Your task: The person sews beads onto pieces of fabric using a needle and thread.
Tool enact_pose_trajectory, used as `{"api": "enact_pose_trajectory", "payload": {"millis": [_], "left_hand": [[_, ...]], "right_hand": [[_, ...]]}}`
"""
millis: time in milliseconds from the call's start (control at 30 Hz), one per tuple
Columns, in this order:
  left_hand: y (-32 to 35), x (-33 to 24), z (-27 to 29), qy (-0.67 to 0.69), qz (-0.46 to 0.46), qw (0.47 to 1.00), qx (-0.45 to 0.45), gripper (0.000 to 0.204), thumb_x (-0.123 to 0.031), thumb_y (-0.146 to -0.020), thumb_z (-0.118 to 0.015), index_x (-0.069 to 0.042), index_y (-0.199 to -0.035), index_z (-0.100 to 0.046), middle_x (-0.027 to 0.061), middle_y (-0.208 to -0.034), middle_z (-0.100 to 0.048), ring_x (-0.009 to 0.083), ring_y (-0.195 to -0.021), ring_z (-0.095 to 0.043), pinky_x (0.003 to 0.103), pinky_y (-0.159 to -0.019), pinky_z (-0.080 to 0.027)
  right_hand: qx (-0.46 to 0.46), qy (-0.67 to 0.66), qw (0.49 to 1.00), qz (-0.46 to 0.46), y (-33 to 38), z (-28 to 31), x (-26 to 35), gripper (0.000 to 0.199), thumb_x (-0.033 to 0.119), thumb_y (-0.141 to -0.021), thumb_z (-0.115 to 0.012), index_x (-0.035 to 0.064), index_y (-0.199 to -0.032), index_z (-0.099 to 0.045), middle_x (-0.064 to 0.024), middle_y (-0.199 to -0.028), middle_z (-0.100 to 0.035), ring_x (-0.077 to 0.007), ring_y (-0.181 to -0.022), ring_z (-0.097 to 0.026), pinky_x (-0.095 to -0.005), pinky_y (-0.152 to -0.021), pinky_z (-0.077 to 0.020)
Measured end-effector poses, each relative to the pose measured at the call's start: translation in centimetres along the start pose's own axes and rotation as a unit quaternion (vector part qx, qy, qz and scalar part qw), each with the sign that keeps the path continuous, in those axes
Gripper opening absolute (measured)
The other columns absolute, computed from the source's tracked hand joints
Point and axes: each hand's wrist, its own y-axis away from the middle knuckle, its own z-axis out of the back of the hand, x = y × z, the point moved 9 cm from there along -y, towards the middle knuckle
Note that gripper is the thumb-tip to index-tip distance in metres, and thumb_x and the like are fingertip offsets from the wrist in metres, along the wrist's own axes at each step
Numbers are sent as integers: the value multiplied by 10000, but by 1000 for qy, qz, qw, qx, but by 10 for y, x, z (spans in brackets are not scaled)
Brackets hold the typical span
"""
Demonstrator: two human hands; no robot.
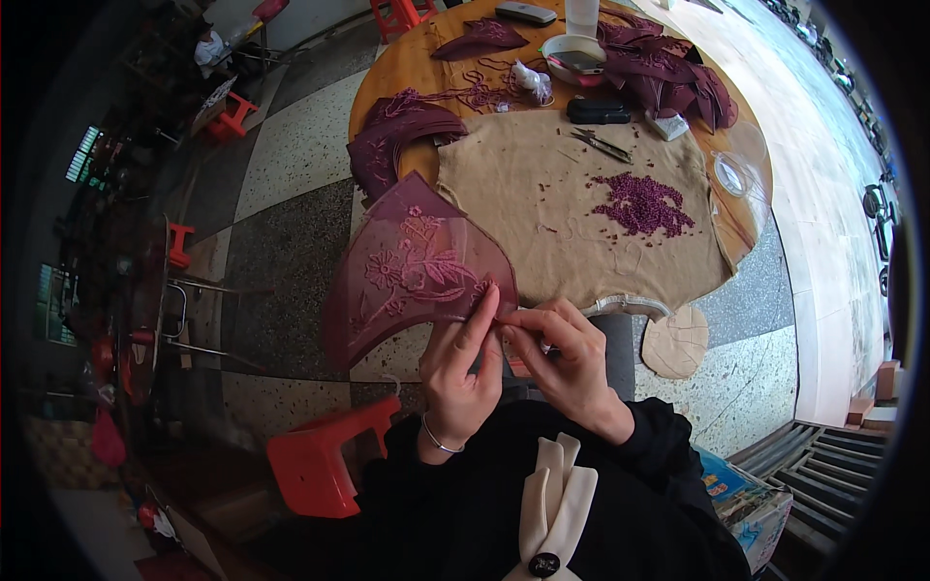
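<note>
A sheer burgundy fabric piece (pixel 412 261) with raised floral embroidery hangs from my left hand (pixel 460 373), which grips its lower right corner between the fingers. My right hand (pixel 564 360) is closed in a pinch right at that corner, touching my left fingertips. What sits between the right fingertips is too small to make out. Beyond the hands, a tan cloth (pixel 523 213) covers part of the round wooden table (pixel 412 60). On the cloth lie a loose heap of small purple beads (pixel 639 205) and a pair of thread snips (pixel 603 145).
More burgundy fabric pieces (pixel 668 77) are piled at the far right, others (pixel 397 140) at the left edge. Between them are a white bowl (pixel 573 60), a thread bundle (pixel 533 82) and a black case (pixel 599 111). A red stool (pixel 325 455) stands left of me.
</note>
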Motion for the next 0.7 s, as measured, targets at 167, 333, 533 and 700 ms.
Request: {"api": "enact_pose_trajectory", "payload": {"millis": [167, 333, 533, 700], "left_hand": [[2, -17, -5, -87, -70, 994, -1, 486, 131, -776, -599, -12, -1241, -602, 122, -919, -661, 252, -811, -655, 359, -754, -507], [-5, 35, 4, 198, 98, 975, -34, 466, 105, -831, -629, 24, -1282, -543, 87, -1100, -596, 137, -906, -619, 263, -799, -504], [-3, 37, -23, 432, 113, 893, 54, 533, 131, -817, -636, 34, -1317, -479, 51, -1145, -528, 143, -1060, -568, 263, -897, -500], [1, 42, -31, 425, 153, 892, 35, 512, 135, -795, -664, 43, -1275, -511, 52, -1145, -521, 137, -1066, -556, 254, -902, -484]], "right_hand": [[-25, 6, 1000, 8, -2, 1, -4, 205, 10, -810, -708, 12, -997, -623, -51, -811, -597, -128, -650, -567, -248, -551, -450], [-44, -307, 911, -271, -1, 7, -62, 176, 196, -966, -564, 33, -1003, -621, 35, -857, -586, -50, -765, -531, -225, -698, -438], [185, -474, 782, -359, -2, -38, -74, 239, 210, -944, -594, 35, -1099, -647, 18, -876, -631, -69, -768, -553, -237, -696, -452], [186, -589, 701, -358, 3, -55, -78, 197, 187, -932, -609, 50, -1070, -638, 19, -891, -631, -61, -726, -536, -212, -638, -421]]}}
